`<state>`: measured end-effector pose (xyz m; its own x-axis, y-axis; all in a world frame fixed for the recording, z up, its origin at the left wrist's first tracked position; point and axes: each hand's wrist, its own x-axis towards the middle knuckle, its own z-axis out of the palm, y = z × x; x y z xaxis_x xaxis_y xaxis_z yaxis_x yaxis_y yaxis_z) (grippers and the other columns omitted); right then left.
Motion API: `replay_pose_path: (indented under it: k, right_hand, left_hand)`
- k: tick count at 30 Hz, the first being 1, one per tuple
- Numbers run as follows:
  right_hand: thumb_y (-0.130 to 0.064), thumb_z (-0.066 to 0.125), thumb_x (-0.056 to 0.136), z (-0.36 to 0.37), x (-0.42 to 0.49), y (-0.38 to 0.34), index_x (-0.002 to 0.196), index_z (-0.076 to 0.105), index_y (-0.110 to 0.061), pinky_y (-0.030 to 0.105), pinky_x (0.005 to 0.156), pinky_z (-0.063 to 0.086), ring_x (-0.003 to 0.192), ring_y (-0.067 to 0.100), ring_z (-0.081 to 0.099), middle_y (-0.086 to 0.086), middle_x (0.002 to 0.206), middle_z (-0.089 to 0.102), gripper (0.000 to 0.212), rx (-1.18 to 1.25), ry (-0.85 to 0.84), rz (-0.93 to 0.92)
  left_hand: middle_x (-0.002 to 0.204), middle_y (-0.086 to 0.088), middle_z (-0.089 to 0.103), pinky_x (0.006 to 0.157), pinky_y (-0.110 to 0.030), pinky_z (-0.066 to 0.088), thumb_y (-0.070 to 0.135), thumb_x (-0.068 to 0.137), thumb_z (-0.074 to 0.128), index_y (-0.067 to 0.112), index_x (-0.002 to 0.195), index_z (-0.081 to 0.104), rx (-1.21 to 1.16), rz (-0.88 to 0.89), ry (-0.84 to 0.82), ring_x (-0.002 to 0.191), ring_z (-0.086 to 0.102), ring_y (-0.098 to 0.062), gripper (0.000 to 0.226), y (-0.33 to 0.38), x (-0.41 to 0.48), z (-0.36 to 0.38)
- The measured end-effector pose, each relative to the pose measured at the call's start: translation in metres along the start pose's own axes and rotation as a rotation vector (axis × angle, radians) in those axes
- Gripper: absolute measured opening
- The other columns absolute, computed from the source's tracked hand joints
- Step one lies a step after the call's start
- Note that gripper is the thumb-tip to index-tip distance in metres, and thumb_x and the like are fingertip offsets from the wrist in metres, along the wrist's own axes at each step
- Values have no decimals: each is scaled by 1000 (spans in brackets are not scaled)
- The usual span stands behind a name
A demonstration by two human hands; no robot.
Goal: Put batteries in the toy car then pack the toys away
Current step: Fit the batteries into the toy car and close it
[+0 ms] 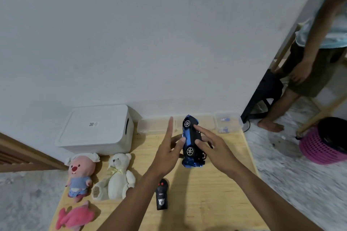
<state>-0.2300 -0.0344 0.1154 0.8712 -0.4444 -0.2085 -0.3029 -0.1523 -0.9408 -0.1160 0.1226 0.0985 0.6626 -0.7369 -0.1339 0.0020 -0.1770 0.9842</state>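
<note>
Straight-fingered left grip and right grip press toy car; clear tub holds blue bits.

We have the car tipped on its side between our hands. Our left hand touches its blue top with the thumb. Our right hand touches its dark bottom with straight fingers. The remote lies on the table, near the teddy.
</note>
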Motion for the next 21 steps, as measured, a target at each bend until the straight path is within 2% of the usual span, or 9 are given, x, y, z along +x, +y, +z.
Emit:
replay_pose_path:
  k: [3, 5, 9, 11, 13, 15, 18, 21]
  right_hand:
    - [-37, 63, 99, -2, -1, -2, 135, 51, -60, 28, 107, 47, 131, -1, 51, -16, 133, 64, 44, 10, -77, 9]
    - [-45, 64, 96, -4, 0, -3, 134, 48, -63, 25, 104, 46, 131, -1, 52, -18, 131, 65, 45, -43, -113, 33]
    - [-78, 64, 76, -6, 2, -3, 137, 42, -63, 26, 93, 44, 122, 2, 55, -18, 128, 61, 66, -208, -111, 111]
    - [-72, 72, 74, -4, 3, 5, 138, 45, -57, 28, 92, 50, 113, 2, 61, -14, 120, 67, 71, -202, -106, 148]
    - [-54, 77, 81, -2, 4, 15, 137, 51, -51, 36, 95, 55, 102, 3, 68, -10, 110, 72, 62, -135, -94, 173]
    - [-39, 75, 88, -2, 3, 24, 137, 51, -48, 42, 93, 58, 92, 9, 73, -2, 101, 75, 55, -59, -81, 194]
    - [-29, 70, 93, -3, -1, 38, 141, 40, -58, 34, 82, 59, 85, 12, 72, -3, 89, 75, 63, -1, -107, 199]
    - [-31, 68, 93, -1, -6, 57, 137, 38, -67, 36, 93, 57, 98, 8, 71, -6, 105, 74, 65, -45, -141, 218]
  left_hand:
    - [142, 12, 64, 88, -31, 62, 33, 111, 42, 54, 157, 19, -100, -109, -76, 121, 68, -10, 55, 2, -1, 1]
    - [135, 15, 69, 86, -30, 62, 33, 111, 42, 57, 154, 25, -134, -139, -81, 119, 70, -10, 52, 1, -3, 2]
    - [123, -4, 71, 83, -35, 64, 37, 105, 56, 60, 152, 30, -80, -176, -55, 102, 77, -21, 59, -7, 1, 4]
    - [124, 1, 71, 79, -31, 63, 41, 107, 50, 58, 152, 31, -69, -203, -60, 100, 78, -20, 52, -12, 2, 6]
    - [134, 8, 68, 79, -28, 62, 43, 110, 38, 55, 153, 31, -78, -229, -70, 106, 76, -21, 45, -20, 2, 7]
    - [138, 9, 65, 80, -26, 59, 41, 112, 36, 55, 155, 25, -58, -267, -92, 107, 74, -17, 47, -30, 3, 7]
    - [129, 20, 67, 78, -23, 55, 44, 110, 41, 57, 156, 21, -20, -321, -115, 108, 71, -7, 52, -41, 1, 9]
    - [120, 10, 75, 76, -21, 58, 42, 107, 50, 53, 156, 30, -1, -320, -86, 106, 73, -8, 54, -58, -1, 16]
